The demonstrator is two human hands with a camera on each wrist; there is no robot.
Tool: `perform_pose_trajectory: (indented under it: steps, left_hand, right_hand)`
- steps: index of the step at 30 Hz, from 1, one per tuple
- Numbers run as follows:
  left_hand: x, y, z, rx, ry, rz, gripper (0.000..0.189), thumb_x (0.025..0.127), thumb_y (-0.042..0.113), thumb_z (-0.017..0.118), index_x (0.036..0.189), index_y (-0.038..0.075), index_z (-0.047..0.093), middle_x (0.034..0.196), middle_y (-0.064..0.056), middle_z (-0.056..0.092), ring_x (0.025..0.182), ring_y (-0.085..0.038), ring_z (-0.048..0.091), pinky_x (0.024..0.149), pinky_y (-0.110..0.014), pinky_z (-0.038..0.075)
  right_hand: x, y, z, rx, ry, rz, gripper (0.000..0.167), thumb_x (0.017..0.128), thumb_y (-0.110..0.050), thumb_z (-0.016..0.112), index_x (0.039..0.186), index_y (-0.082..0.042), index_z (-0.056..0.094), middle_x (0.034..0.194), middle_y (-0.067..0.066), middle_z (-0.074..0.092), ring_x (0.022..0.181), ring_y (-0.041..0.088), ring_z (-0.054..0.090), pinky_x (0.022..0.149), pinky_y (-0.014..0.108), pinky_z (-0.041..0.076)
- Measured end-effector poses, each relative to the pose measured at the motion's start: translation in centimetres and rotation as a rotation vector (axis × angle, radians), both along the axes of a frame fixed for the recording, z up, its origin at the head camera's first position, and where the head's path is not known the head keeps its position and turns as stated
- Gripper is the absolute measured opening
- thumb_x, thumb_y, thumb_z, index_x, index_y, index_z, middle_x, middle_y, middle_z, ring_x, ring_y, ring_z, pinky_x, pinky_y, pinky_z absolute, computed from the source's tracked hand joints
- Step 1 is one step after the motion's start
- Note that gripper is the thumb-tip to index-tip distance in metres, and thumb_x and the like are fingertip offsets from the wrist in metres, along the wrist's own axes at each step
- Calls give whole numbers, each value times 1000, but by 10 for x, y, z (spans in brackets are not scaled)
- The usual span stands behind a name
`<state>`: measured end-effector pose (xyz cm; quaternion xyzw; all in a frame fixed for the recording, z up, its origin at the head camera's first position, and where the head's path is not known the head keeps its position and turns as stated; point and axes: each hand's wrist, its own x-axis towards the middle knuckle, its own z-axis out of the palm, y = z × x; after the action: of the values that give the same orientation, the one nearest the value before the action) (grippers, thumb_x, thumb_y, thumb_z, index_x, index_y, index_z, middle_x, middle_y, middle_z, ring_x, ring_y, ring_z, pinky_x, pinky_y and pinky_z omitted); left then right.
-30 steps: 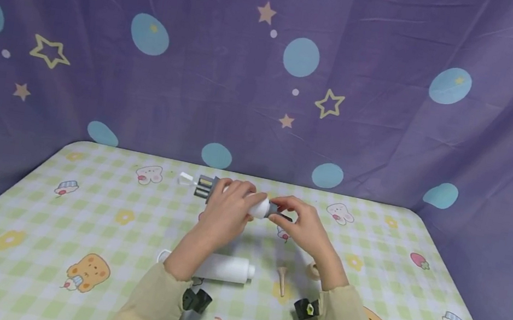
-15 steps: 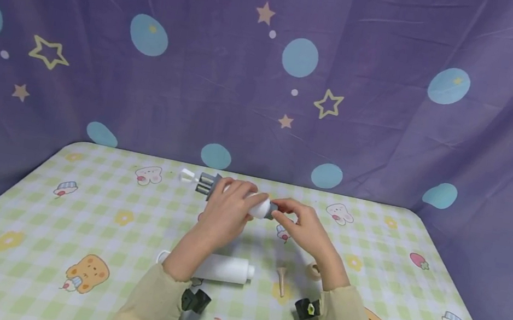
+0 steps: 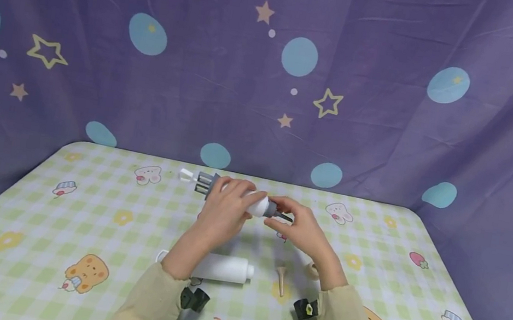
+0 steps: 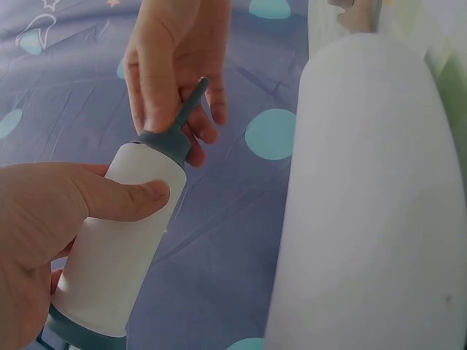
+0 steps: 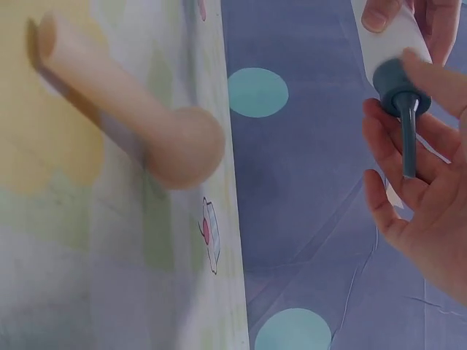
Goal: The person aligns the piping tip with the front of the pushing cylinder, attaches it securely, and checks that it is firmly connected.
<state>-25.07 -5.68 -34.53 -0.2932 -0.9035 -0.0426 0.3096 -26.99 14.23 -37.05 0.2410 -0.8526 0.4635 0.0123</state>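
Left grip (image 3: 226, 208): clamped on white cylinder (image 4: 120, 255) | Right grip (image 3: 303, 228): pinches blue-grey cap (image 4: 169, 146) | Risk: cylinder may spin if held loosely

Head view downward, wrist close-ups, shared hands (image 3: 225, 208) (image 3: 303, 227)

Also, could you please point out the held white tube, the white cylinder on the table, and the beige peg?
Held white tube (image 4: 117, 246), left wrist view: white body.
White cylinder (image 3: 224, 269), head view: its side.
Beige peg (image 5: 125, 103), right wrist view: shaft.
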Motion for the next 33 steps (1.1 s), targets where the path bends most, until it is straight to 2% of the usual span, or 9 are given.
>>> perform_pose_trajectory:
  steps: [3,9,11,17,22,23,28,33]
  left_hand:
    - [0,-1,-1,5,7,-5,51,67,17,80,115,23,62,110,-2,60,102,-20,55,94,-43,34]
    - [-1,0,-1,9,14,-16,50,67,16,80,114,23,62,110,-3,60,103,-20,55,94,-44,34]
    - [-1,0,-1,6,14,-16,51,68,16,80,115,23,62,111,-2,60,103,-20,55,94,-44,34]
    - [-1,0,-1,2,17,-10,51,68,17,79,115,23,62,111,-2,60,104,-19,54,95,-43,34]
    - [-2,0,-1,6,16,-4,51,68,17,79,116,24,62,112,-2,60,104,-19,54,95,-43,34]
    - [-2,0,-1,7,14,-3,51,68,16,79,116,23,62,112,-2,60,104,-19,54,95,-43,34]
    - [-2,0,-1,9,15,-5,51,68,16,79,115,23,62,112,-2,60,104,-19,54,95,-43,34]
    - [-1,0,-2,17,22,-21,51,68,16,79,115,23,62,111,-2,60,104,-20,54,95,-43,34]
  right_hand:
    - [0,-1,0,0,26,-15,40,82,-29,67,119,-21,54,107,1,62,98,20,56,55,30,52]
    - [1,-1,1,3,87,-41,35,81,-25,69,111,-17,55,102,1,63,95,20,58,77,36,47]
    - [1,0,1,-3,84,-33,34,82,-25,68,113,-16,55,103,2,63,96,21,58,79,41,46]
    - [1,2,-1,27,72,-19,31,86,-30,62,115,-19,55,104,1,64,103,21,58,83,42,47]
    - [0,3,0,40,55,5,29,89,-37,55,114,-21,55,103,0,65,103,19,58,80,38,47]
    - [3,1,3,42,50,9,29,91,-34,54,115,-19,55,104,1,65,102,20,58,79,38,47]
    - [2,0,3,51,61,11,26,93,-28,52,114,-15,56,103,5,65,98,20,60,84,41,47]
    - [-2,2,-3,59,60,2,24,94,-30,48,112,-16,58,101,1,66,94,16,62,85,39,48]
